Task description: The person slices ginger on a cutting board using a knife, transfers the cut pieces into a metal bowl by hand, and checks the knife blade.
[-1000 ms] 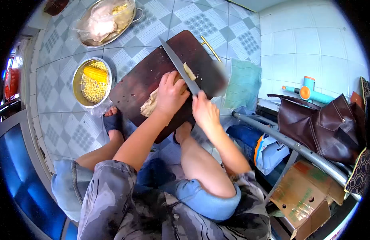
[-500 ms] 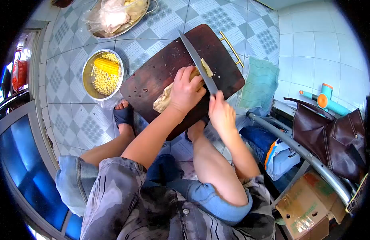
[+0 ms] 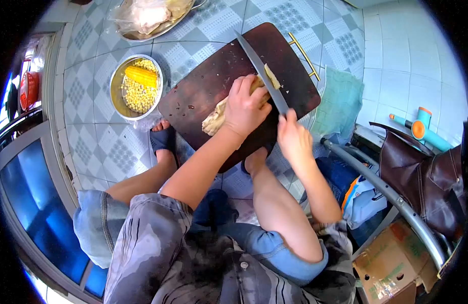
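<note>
A long, pale yellowish piece of food (image 3: 213,120), its kind unclear, lies on the dark wooden cutting board (image 3: 193,83). My left hand (image 3: 244,107) is closed over its middle, pressing it against the board and hiding much of it. In my right hand (image 3: 294,136) is the handle of a large kitchen knife (image 3: 262,68), fingers wrapped round it. The blade crosses the food's far end, just beyond my left fingertips, its tip pointing away to the upper left. A thin cut slice (image 3: 272,77) lies along the blade's right side.
Left of the board, a metal bowl (image 3: 114,96) holds corn kernels and a cob piece. Behind it is a metal tray (image 3: 181,17) with bagged meat. A green cloth (image 3: 340,101) lies right of the board; a metal rail (image 3: 376,180), brown bag (image 3: 411,172) and cardboard box (image 3: 393,261) stand nearby.
The whole view has shifted slightly, so everything appears a little further right and higher. Both hands, the knife and the food keep nearly the same places on the board.
</note>
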{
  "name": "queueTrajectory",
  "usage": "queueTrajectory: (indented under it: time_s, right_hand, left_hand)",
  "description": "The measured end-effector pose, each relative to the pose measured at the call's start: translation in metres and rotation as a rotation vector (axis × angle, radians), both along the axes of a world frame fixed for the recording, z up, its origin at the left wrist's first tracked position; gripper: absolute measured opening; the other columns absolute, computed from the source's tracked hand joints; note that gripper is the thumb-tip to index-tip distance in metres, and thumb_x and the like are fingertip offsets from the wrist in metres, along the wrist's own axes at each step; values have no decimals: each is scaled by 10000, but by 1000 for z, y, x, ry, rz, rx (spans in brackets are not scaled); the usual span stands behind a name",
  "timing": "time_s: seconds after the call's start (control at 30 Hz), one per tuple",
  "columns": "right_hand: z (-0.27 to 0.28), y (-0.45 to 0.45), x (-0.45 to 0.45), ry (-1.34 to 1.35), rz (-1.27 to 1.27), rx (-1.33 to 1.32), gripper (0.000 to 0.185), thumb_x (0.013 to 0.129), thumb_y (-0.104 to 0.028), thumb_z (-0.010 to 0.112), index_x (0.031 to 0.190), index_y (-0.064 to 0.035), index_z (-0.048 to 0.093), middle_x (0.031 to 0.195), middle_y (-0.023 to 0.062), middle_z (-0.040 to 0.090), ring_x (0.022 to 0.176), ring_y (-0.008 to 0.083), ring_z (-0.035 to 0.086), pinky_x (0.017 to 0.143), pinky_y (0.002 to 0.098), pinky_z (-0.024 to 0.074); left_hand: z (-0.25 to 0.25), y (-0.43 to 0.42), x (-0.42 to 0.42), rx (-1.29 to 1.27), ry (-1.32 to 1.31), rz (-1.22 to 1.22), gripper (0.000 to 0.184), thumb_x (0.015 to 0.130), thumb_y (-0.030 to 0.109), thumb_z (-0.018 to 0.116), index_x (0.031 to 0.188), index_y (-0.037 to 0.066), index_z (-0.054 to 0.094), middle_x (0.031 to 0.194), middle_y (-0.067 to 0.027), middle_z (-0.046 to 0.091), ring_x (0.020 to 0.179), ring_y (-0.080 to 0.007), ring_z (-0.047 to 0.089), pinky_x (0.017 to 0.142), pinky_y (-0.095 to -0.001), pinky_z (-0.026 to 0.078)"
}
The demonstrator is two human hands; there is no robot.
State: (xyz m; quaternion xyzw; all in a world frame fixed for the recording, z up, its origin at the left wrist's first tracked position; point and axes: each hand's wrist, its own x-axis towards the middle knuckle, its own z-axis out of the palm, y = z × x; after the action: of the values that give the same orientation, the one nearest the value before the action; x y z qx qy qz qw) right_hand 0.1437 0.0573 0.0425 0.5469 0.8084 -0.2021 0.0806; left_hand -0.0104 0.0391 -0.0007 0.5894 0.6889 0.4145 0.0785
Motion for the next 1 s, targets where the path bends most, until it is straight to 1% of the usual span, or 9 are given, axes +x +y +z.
queueTrajectory:
  time_s: [0.2,0.27,0.33,0.47,0.6,0.7,0.83,0.9,1.0]
  right_hand:
    - [-9,36,-39,196,31,93,225,967,-280,421,983,-57,448,678,257,620,624,461,610,554,579,470]
    - [-3,21,-18,136,-4,8,253,959,-303,434,993,-53,453,703,247,637,637,431,638,574,552,508]
    - [5,-8,12,-22,-72,-73,255,960,-306,427,1004,-57,454,718,249,640,651,444,633,586,565,501]
    - [11,-20,25,-98,-90,-124,264,961,-312,424,1006,-54,456,723,250,642,665,445,635,588,561,501]
    - [-5,37,-41,186,19,40,277,957,-316,436,985,-41,464,737,240,648,671,422,646,582,534,518]
    - [-5,54,-57,156,47,1,278,954,-316,443,977,-41,466,771,234,655,673,418,648,583,531,521]
    - [-6,21,-16,122,6,0,271,955,-316,442,968,-45,457,775,231,655,664,421,645,584,531,520]
    - [-8,8,3,136,-19,19,229,960,-292,432,966,-63,430,678,241,622,636,459,612,587,583,469]
    - [-5,0,18,82,-26,-4,254,954,-320,441,965,-66,437,742,231,646,643,445,630,588,557,501]
  left_hand:
    - [-5,8,1,62,54,65,308,576,99,733,871,57,657,1064,-152,576,980,-347,548,846,-422,482]
    - [-2,5,-1,37,29,34,319,575,94,728,884,60,660,1067,-150,576,970,-344,551,841,-419,483]
    - [-1,5,-2,34,23,31,326,575,88,723,894,66,660,1071,-151,574,970,-348,549,838,-421,482]
    - [1,2,0,24,3,-9,331,576,79,717,900,61,656,1078,-157,571,978,-351,547,847,-423,477]
    - [-2,4,1,24,51,3,313,592,70,715,897,53,650,1085,-171,567,986,-360,543,854,-424,471]
    - [-1,4,-1,28,62,19,297,604,73,720,893,58,650,1085,-173,567,993,-363,541,856,-424,471]
    - [-1,4,2,42,17,24,327,572,84,731,890,71,660,1085,-162,566,1000,-361,536,855,-428,473]
    - [-1,3,2,39,23,30,341,555,94,733,888,74,660,1087,-159,563,998,-359,533,850,-436,475]
    - [-1,2,2,40,26,26,344,558,91,730,893,72,656,1087,-161,562,991,-364,532,847,-446,475]
